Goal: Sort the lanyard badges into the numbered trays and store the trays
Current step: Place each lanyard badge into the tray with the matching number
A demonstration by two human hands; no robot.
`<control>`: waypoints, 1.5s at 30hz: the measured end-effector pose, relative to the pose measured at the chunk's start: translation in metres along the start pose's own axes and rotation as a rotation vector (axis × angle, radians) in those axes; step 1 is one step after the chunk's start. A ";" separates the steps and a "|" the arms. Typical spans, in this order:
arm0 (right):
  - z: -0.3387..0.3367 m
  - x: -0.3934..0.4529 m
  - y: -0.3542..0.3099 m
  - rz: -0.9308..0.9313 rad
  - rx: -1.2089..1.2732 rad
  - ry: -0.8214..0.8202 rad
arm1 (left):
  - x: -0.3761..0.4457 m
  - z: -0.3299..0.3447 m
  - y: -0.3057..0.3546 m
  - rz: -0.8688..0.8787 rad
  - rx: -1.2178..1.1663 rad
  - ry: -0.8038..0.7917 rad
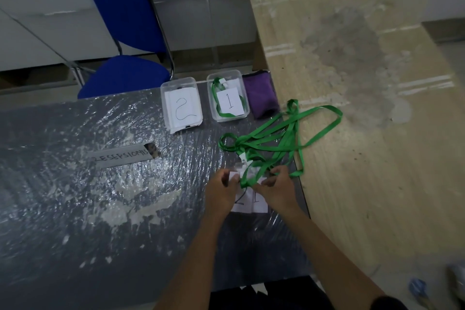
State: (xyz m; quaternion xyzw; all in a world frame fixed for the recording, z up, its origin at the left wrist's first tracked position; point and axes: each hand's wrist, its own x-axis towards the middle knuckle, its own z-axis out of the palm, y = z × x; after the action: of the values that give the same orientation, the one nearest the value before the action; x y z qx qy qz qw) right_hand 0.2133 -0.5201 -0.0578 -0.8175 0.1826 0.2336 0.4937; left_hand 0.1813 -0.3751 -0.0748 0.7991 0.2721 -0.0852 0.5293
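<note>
My left hand (pixel 225 192) and right hand (pixel 275 190) each pinch the tangled green lanyards (pixel 281 133) at the near end. Far off, tray 1 (pixel 227 95) holds one lanyard; tray 2 (pixel 181 104) shows only its label.

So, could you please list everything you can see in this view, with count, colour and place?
tray 2: one, clear plastic with a white "2" sheet, far edge of the table, no lanyard visible inside
tray 1: one, clear with a white "1" sheet, right of tray 2, a green lanyard inside
purple pouch: one, right of tray 1
loose lanyards: tangled green pile, count unclear, at the table's right edge
badge cards: white, numbered 2 and 1, under the hands
name sign: one, grey, mid-table
table: one, grey, plastic-wrapped
chair: one, blue, behind the table
wooden surface: one, beige, right
left hand: pinching a white card
right hand: pinching green strap
</note>
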 end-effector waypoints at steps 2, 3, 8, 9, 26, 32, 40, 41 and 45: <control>0.002 -0.002 -0.004 0.072 0.093 -0.049 | 0.000 0.000 -0.001 -0.007 -0.021 -0.026; 0.001 -0.003 -0.006 0.101 0.133 -0.089 | 0.000 -0.001 -0.001 -0.005 -0.029 -0.043; 0.003 -0.003 -0.018 -0.029 0.013 -0.152 | -0.008 -0.012 0.008 0.082 -0.093 -0.091; 0.003 -0.002 -0.021 -0.068 -0.012 -0.157 | -0.009 -0.013 0.010 0.075 -0.111 -0.086; 0.012 -0.023 -0.042 -0.139 0.185 -0.254 | -0.017 -0.057 0.026 0.346 0.129 -0.078; 0.009 -0.026 -0.055 -0.261 0.108 -0.242 | -0.021 -0.079 0.051 0.209 -0.122 -0.140; 0.007 -0.043 -0.081 -0.387 0.041 -0.270 | -0.021 -0.099 0.084 0.128 -0.213 -0.097; 0.008 -0.045 -0.083 -0.392 0.041 -0.280 | -0.021 -0.103 0.086 0.143 -0.197 -0.083; 0.013 -0.052 -0.090 -0.473 -0.039 -0.293 | -0.016 -0.113 0.090 0.149 -0.151 -0.047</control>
State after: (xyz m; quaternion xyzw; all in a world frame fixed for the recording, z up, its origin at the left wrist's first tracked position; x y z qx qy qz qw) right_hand 0.2156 -0.4647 0.0306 -0.8042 -0.0912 0.2309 0.5400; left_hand 0.1979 -0.3057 0.0519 0.7727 0.2053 -0.0434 0.5991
